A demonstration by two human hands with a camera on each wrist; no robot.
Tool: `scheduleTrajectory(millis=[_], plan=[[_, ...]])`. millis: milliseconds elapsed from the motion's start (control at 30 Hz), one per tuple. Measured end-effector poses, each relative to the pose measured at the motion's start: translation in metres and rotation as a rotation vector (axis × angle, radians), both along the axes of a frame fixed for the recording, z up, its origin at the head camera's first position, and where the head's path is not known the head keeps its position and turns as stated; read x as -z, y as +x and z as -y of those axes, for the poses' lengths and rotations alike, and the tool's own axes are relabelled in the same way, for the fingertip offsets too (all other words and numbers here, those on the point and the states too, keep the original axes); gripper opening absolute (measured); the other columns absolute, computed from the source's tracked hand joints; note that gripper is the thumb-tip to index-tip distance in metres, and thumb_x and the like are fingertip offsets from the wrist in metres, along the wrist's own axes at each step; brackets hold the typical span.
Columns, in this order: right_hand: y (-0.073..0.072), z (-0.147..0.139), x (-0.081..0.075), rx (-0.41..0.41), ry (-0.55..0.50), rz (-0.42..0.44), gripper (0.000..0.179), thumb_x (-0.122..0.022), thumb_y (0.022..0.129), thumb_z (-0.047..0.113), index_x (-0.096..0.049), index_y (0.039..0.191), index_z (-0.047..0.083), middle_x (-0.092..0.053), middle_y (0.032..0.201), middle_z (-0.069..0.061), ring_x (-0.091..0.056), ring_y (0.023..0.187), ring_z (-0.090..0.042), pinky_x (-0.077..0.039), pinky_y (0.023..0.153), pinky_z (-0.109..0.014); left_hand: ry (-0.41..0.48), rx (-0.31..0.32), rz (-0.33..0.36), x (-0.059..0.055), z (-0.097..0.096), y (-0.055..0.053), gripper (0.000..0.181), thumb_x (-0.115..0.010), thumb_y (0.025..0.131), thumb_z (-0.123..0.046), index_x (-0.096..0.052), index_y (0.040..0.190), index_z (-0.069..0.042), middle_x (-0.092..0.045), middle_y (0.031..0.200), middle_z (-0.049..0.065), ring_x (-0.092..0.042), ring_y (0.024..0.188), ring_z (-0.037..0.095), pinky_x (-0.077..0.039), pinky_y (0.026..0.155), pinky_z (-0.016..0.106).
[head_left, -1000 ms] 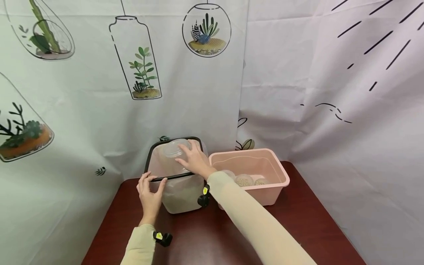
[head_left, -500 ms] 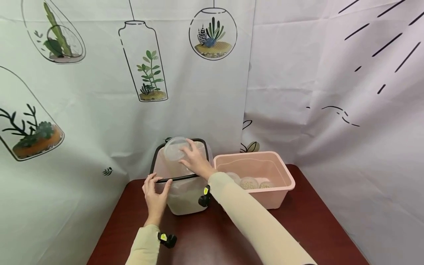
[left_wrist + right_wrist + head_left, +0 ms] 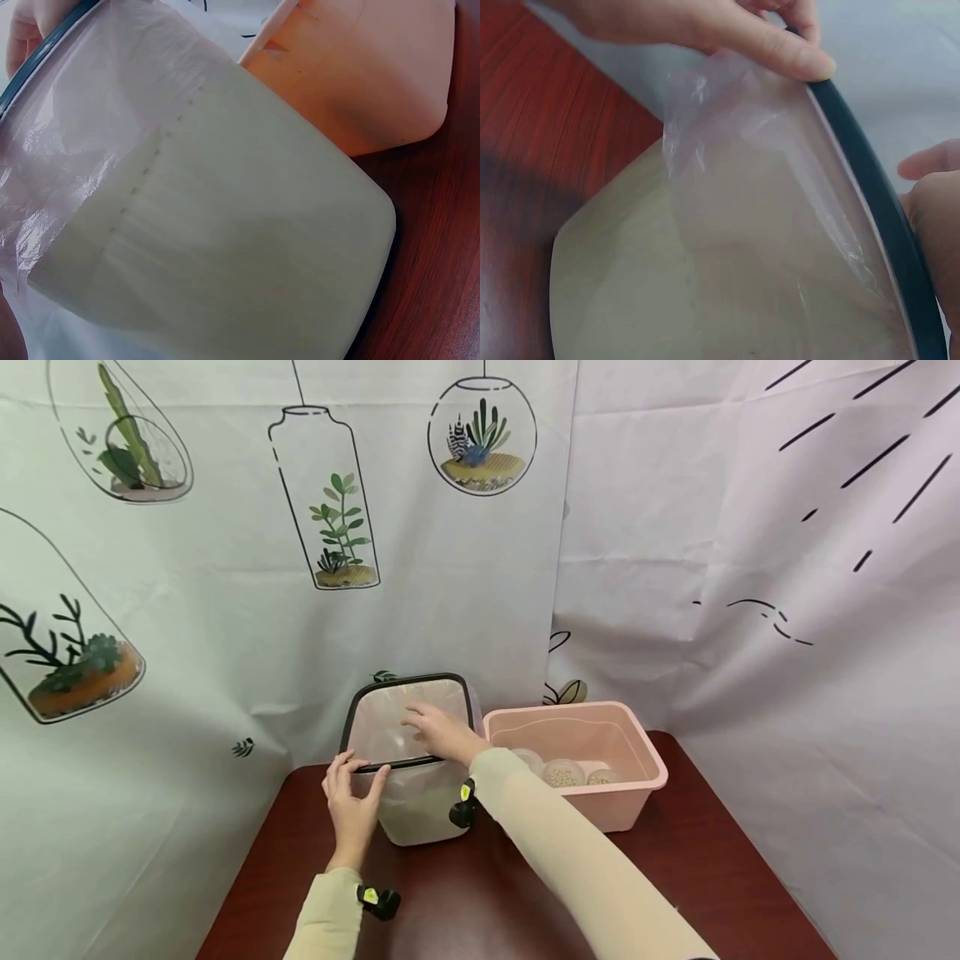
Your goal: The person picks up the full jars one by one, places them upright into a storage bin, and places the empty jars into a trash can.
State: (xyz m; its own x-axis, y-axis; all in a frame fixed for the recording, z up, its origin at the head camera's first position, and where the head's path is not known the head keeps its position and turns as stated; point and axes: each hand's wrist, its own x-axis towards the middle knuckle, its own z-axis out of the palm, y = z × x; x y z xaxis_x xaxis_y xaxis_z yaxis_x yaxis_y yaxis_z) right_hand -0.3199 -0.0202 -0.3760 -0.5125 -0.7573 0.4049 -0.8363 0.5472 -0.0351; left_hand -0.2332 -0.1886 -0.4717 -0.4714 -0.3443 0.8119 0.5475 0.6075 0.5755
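A pale trash bin with a black rim ring stands tilted on the table, lined with a thin clear plastic bag. My left hand grips the bin's near left corner, its thumb on the rim and fingers round the side. Over the bin's mouth, my right hand reaches in past the rim with relaxed fingers and nothing between them. The bin's floor is mostly hidden by the near wall.
A pink plastic tub stands right beside the bin. Inside it are round clear containers, one holding small pale pellets. The dark red table runs up to a printed white curtain.
The round clear plastic container has left my right hand and no longer shows above the bin. That hand has sunk slightly; my left hand keeps its grip. The view shifted early on.
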Motion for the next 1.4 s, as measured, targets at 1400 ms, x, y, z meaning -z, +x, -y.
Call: scheduleTrajectory(millis=[1400], plan=[[0.039,-0.077,0.022,0.006,-0.43,-0.259,0.029,-0.065,0.085,0.012,-0.063,0.114,0.005,-0.054,0.123,-0.017,-0.054,0.109,-0.027,-0.043,0.091,-0.035,-0.284,0.093,0.189,-0.044,-0.005,0.036,0.06,-0.079,0.074,-0.015,-0.055,0.13,-0.009,-0.033,0.147,0.012,-0.023,0.135,0.036,-0.025,0.101,0.058]])
